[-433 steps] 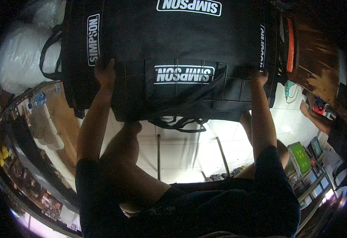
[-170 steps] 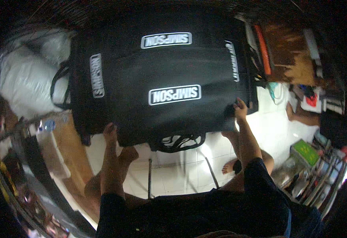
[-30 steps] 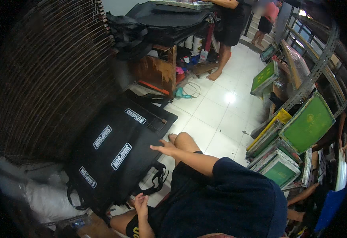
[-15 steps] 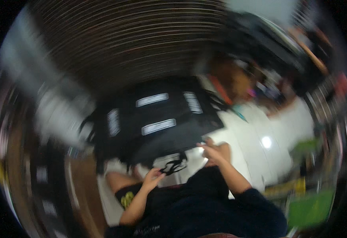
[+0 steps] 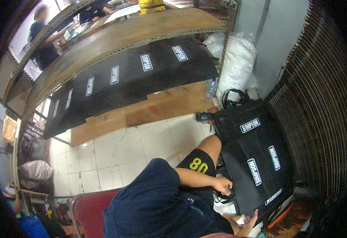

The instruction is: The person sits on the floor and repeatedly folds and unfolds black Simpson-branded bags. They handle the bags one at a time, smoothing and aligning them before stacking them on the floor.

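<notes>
A stack of flat black fabric bags (image 5: 237, 152) with white-framed printed labels lies beside my legs at the right. My left hand (image 5: 223, 185) is closed at the stack's near edge, around a small dark grey piece I cannot make out. Loose black straps (image 5: 221, 197) hang just below that hand. Near the stack's lower corner is my right hand (image 5: 248, 228), its visible fingers stretched out and apart. Part of it is cut off by the lower edge of the view.
A shelf with a wooden top (image 5: 149, 29) holds black labelled panels (image 5: 130, 71) on its lower level. A water bottle (image 5: 211, 89), phone (image 5: 204, 116) and white plastic sacks (image 5: 238, 63) stand or lie near its right end. Ribbed shutter at right; red chair (image 5: 92, 210) under me; people beyond the shelf.
My view has swung left, bringing the shelf and people into sight and moving the black stack to the right. The blur has cleared. Both hands remain by the stack's near edge.
</notes>
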The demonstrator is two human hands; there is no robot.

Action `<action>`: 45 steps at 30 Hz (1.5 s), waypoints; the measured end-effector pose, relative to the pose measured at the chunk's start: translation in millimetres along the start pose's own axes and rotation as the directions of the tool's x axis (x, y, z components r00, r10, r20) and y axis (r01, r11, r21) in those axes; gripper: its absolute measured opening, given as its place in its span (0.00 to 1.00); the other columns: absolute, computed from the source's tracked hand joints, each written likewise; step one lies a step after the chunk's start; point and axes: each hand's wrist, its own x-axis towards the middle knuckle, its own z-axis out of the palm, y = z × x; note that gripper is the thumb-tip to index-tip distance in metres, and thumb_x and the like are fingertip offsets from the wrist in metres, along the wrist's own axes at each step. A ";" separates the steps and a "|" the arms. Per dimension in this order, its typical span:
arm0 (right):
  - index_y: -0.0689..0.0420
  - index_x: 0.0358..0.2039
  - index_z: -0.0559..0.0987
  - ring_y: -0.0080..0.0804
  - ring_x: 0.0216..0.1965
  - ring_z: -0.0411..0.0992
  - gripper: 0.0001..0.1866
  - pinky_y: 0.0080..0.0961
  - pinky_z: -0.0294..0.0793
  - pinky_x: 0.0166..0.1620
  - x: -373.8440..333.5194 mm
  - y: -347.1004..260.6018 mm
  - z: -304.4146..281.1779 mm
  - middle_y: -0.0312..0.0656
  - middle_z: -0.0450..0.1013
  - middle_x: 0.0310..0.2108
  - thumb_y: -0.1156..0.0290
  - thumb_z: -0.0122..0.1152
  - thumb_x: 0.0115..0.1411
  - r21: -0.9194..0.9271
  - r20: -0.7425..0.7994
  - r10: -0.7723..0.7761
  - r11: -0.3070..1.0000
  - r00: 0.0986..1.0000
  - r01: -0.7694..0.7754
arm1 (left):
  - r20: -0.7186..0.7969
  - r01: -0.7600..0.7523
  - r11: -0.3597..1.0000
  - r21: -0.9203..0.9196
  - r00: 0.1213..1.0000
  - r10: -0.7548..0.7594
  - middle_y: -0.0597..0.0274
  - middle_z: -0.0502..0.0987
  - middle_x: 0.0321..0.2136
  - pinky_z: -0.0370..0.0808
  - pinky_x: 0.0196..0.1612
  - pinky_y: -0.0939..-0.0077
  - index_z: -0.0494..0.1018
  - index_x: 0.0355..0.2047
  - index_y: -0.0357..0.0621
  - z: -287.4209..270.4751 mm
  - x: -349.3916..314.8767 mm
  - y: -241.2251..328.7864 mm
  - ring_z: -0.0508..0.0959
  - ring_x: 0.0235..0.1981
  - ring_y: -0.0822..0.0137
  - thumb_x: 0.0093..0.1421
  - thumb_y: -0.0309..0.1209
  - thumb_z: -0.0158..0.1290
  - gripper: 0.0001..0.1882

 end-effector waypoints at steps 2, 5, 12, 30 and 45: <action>0.44 0.59 0.61 0.40 0.58 0.53 0.40 0.40 0.58 0.55 -15.1 -33.1 13.8 0.42 0.56 0.59 0.46 0.63 0.47 0.270 0.017 0.142 0.953 0.990 -0.141 | 0.011 -0.006 1.000 0.014 1.000 0.006 0.55 0.77 0.27 0.71 0.31 0.68 0.69 0.41 0.38 -5.8 2.6 5.1 0.77 0.30 0.60 0.44 0.44 0.63 0.29; 0.48 0.57 0.64 0.37 0.56 0.56 0.34 0.36 0.60 0.54 -9.3 -44.0 9.3 0.43 0.59 0.56 0.50 0.60 0.51 0.294 0.058 0.103 0.949 0.993 -0.116 | 0.033 0.014 1.000 -0.014 0.999 -0.013 0.54 0.77 0.27 0.71 0.31 0.69 0.69 0.41 0.38 -10.9 10.9 -1.3 0.77 0.30 0.60 0.44 0.45 0.63 0.29; 0.52 0.58 0.63 0.42 0.52 0.61 0.38 0.39 0.62 0.53 -6.7 -23.3 8.7 0.48 0.60 0.53 0.50 0.63 0.49 0.080 -0.131 -0.113 0.989 0.985 0.124 | 0.040 0.022 0.999 -0.026 0.999 -0.021 0.54 0.78 0.28 0.72 0.31 0.68 0.69 0.41 0.39 -13.8 13.6 8.8 0.78 0.30 0.59 0.43 0.46 0.63 0.30; 0.39 0.63 0.54 0.51 0.60 0.49 0.47 0.50 0.52 0.55 42.2 50.6 -42.1 0.38 0.47 0.64 0.33 0.53 0.45 0.207 -0.249 0.007 0.977 0.969 0.046 | 0.086 0.003 0.999 -0.050 0.996 0.001 0.55 0.76 0.29 0.71 0.34 0.68 0.69 0.43 0.41 -17.8 9.7 -5.9 0.76 0.33 0.61 0.45 0.49 0.62 0.31; 0.46 0.55 0.63 0.33 0.45 0.67 0.36 0.42 0.64 0.46 56.0 -11.2 -135.2 0.42 0.70 0.42 0.43 0.60 0.49 0.560 -0.465 -0.194 0.691 0.864 0.456 | 0.145 0.264 0.920 -0.289 0.962 -0.230 0.64 0.72 0.33 0.69 0.37 0.77 0.67 0.47 0.44 -36.5 10.4 10.8 0.72 0.36 0.70 0.55 0.34 0.58 0.21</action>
